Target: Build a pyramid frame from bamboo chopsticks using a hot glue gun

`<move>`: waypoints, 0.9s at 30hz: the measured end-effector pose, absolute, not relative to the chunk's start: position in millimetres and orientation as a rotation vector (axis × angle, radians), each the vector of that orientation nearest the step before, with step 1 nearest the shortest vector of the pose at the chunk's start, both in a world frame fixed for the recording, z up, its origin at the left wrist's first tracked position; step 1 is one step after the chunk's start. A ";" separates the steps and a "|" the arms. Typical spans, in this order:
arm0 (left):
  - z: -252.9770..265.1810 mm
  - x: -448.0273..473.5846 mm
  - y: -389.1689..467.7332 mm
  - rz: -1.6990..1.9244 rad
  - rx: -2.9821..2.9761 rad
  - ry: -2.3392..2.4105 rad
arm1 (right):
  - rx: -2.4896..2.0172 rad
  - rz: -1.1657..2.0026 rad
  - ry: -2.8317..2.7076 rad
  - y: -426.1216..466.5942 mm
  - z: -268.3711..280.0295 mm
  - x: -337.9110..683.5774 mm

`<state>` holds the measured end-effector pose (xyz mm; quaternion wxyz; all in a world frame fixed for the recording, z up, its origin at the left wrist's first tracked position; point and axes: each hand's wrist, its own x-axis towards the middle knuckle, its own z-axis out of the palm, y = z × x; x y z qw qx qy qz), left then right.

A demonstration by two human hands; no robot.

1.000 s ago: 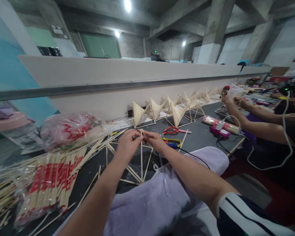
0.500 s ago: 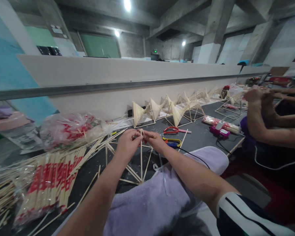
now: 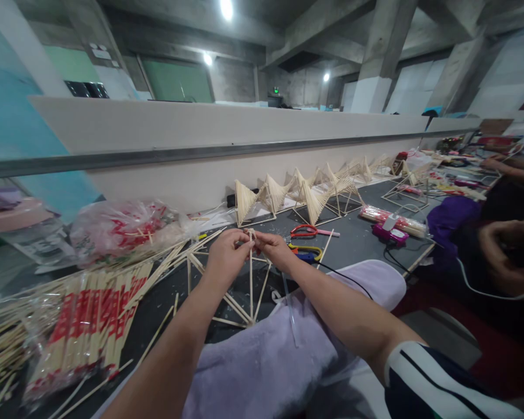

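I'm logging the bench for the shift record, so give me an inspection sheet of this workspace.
Surface: dark worktable, a lilac towel over its near edge.
Job's things: bamboo stick frame standing on the table; both hands pinch its top joint.
Clutter: packs of wrapped chopsticks, loose sticks, plastic bag, red scissors.
Grippers: left hand and right hand closed on the joint.
Cables: black cord; white cable by a co-worker.
Surroundings: finished stick models along the partition wall.
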<state>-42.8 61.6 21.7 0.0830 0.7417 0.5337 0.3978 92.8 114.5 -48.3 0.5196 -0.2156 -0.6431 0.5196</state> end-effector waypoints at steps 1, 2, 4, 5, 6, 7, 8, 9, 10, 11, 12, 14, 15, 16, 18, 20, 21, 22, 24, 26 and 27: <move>21.2 -42.9 61.8 1.192 2.202 1.595 | -0.518 1.252 -1.539 114.6 -48.5 92.8; 20.5 -43.1 62.2 1.198 2.184 1.594 | -0.521 1.260 -1.536 114.5 -48.6 92.7; 18.7 -43.7 63.3 1.202 2.160 1.594 | -0.529 1.273 -1.529 114.0 -48.3 92.6; 17.9 -43.9 63.9 1.205 2.155 1.597 | -0.533 1.276 -1.526 113.6 -47.9 92.5; 17.3 -44.2 64.3 1.206 2.156 1.596 | -0.535 1.276 -1.524 113.1 -47.4 92.5; 16.9 -44.3 64.6 1.204 2.163 1.593 | -0.538 1.274 -1.523 112.7 -46.9 92.4; 16.7 -44.4 64.8 1.203 2.169 1.591 | -0.541 1.271 -1.522 112.4 -46.5 92.4; 16.8 -44.4 64.7 1.204 2.173 1.588 | -0.546 1.267 -1.521 112.2 -46.3 92.5; 17.0 -44.3 64.6 1.207 2.174 1.584 | -0.550 1.263 -1.522 112.3 -46.4 92.5; 17.4 -44.1 64.3 1.211 2.173 1.581 | -0.552 1.262 -1.523 112.6 -46.7 92.5; 17.8 -43.9 64.0 1.212 2.171 1.582 | -0.549 1.261 -1.525 113.0 -47.2 92.6; 18.8 -43.4 63.4 1.210 2.165 1.587 | -0.537 1.263 -1.532 114.2 -48.7 92.8; 19.2 -43.2 63.2 1.208 2.166 1.587 | -0.531 1.265 -1.536 114.8 -49.4 92.9; 19.4 -43.1 63.1 1.207 2.167 1.586 | -0.523 1.268 -1.540 115.2 -49.9 93.0; 19.7 -43.1 63.1 1.211 2.173 1.576 | -0.513 1.270 -1.540 115.7 -50.4 93.0; 19.6 -43.2 63.3 1.213 2.178 1.572 | -0.508 1.270 -1.532 115.5 -50.1 92.9; 19.5 -43.3 63.4 1.212 2.180 1.576 | -0.509 1.269 -1.529 115.3 -49.7 92.9; 19.4 -43.4 63.5 1.208 2.183 1.585 | -0.513 1.266 -1.529 115.0 -49.2 92.9; 19.2 -43.5 63.7 1.203 2.185 1.605 | -0.521 1.263 -1.536 114.3 -48.1 93.0; 18.9 -43.7 64.0 1.198 2.192 1.608 | -0.530 1.258 -1.543 113.7 -47.4 93.1; 18.7 -43.9 64.2 1.199 2.197 1.605 | -0.532 1.256 -1.546 113.7 -47.4 93.2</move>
